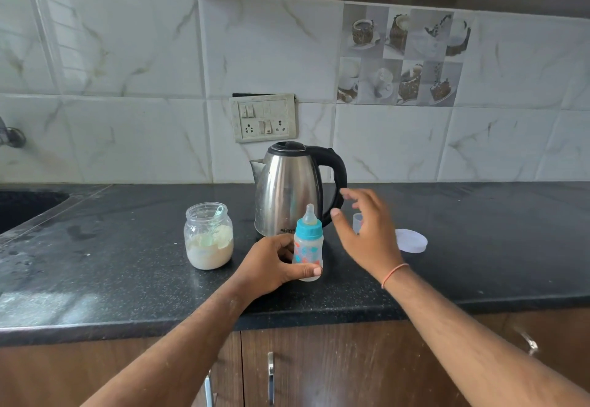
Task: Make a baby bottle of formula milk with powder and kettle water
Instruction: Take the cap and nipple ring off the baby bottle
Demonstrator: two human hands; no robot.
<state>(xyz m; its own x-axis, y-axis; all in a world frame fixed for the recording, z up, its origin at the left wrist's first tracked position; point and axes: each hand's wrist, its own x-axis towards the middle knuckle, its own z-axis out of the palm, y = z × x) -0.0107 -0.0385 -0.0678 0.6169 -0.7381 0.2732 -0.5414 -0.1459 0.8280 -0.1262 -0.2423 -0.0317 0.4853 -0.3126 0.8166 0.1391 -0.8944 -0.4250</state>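
Two bare forearms come into view from the lower edge, at about 7 o'clock and 5 o'clock; no sleeves cover them; the left hand wears nothing; the right hand has one thin orange thread band around the wrist; its fingers look blurred.

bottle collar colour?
Blue collar on the bottle, clearest in the head view.

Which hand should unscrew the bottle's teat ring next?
Right. The right hand hovers open beside the blue ring, free; the left hand grips the baby bottle, steadying it on the counter.
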